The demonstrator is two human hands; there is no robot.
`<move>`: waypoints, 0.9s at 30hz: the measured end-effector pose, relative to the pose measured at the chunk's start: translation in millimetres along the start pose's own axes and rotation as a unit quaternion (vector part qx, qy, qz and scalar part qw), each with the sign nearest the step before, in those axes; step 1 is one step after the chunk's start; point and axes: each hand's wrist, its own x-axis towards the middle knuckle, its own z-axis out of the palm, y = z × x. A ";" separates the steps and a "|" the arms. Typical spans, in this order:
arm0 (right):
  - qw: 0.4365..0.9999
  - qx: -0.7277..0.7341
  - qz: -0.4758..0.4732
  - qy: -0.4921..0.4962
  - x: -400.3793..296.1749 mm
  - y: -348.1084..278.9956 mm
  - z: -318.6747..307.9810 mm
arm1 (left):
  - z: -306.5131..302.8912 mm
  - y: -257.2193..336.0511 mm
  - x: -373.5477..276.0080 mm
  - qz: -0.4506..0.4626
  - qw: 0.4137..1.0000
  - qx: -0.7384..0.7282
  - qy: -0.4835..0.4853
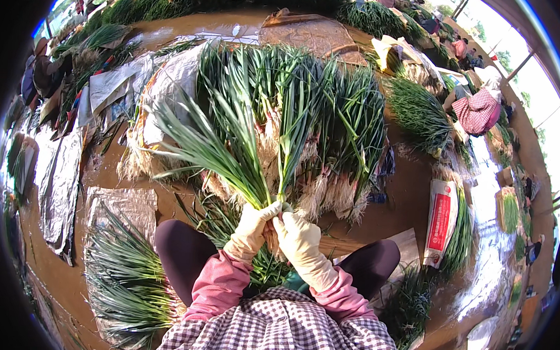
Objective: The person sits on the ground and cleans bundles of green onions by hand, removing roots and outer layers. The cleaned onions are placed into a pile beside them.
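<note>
My left hand (252,227), in a pale rubber glove, grips a bunch of spring onions (220,159) whose leaves fan up and to the left. My right hand (300,236), gloved alike, touches it and pinches a thinner clump of spring onion stalks (284,175) at the base. Pale roots hang below, partly hidden by the gloves. Just beyond both hands, a large heap of spring onions (351,117) stands with red-white bulbs and stringy roots towards me. Loose green leaves (269,269) lie between my knees.
Trimmed-looking spring onions (128,281) lie on a sheet at my left. To the right are a printed sack (440,222) beside more onions and a dark leaf pile (407,304). A white woven sack (171,97) flanks the heap. A person in a checked top (477,110) sits at the far right.
</note>
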 end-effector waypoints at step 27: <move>0.949 0.015 0.097 -0.300 -5.4 13.7 -4.7 | -38.8 137.3 -126.2 0.261 0.919 -0.246 -0.165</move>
